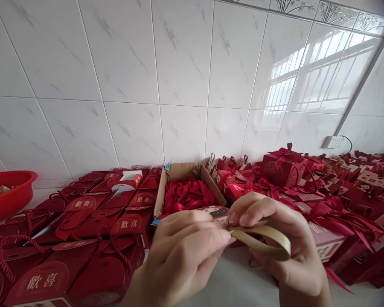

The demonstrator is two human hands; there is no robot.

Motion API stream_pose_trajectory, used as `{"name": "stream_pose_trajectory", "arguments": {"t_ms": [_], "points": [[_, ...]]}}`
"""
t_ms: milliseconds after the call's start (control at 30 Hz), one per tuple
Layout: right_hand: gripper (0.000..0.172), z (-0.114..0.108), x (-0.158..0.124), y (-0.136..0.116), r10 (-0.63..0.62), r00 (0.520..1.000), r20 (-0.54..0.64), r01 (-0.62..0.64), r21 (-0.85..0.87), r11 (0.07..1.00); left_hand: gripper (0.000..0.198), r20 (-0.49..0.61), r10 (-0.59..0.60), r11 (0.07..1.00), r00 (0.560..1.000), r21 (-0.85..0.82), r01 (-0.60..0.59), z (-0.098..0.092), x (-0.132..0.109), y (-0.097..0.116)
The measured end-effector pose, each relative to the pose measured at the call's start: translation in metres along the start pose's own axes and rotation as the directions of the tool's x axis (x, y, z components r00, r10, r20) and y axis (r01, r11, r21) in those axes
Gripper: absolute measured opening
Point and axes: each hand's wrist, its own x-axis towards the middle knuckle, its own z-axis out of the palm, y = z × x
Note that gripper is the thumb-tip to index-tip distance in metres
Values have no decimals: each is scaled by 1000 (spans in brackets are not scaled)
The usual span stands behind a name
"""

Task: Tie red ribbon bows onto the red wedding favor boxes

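Note:
My left hand (pixel 185 251) and my right hand (pixel 275 234) meet in front of me, fingertips pinched together and nearly touching. Between them is a beige strap (pixel 283 247) folded into a loop, which bulges out toward my right palm. Both hands grip it near its joined ends; my fingers cover the exact spot. Just behind the fingertips shows part of a red gift box (pixel 213 209) with a dark and white print, mostly hidden by my hands. I cannot tell whether the strap is fixed to it.
A cardboard box (pixel 161 192) of red ribbons (pixel 190 194) stands behind my hands against the tiled wall (pixel 185 76). Red gift boxes (pixel 83 204) with cord handles crowd the left; ribboned gift boxes (pixel 283 168) fill the right. A red basin (pixel 16 192) sits far left.

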Motion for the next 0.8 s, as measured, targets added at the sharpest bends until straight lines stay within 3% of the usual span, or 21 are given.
{"name": "stream_pose_trajectory", "arguments": {"t_ms": [100, 267, 467, 667, 800], "points": [[27, 3, 3, -2, -78, 997, -8, 76, -118, 990, 22, -14, 60, 998, 998, 31, -60, -4, -3, 2], [20, 6, 5, -1, -146, 989, -32, 139, -168, 976, 24, -26, 41, 996, 999, 81, -39, -7, 1, 7], [11, 10, 0, 4, -194, 980, -37, 190, -93, 977, 23, -138, -78, 991, 987, -115, 62, -2, 13, 8], [5, 13, 1, 7, -260, 964, -62, 254, -93, 963, 14, -82, 19, 993, 996, -111, -29, 0, 16, 7], [4, 15, -2, 9, -290, 953, -91, 281, -100, 954, 8, -72, 6, 993, 997, -116, -15, -2, 17, 7]]}}
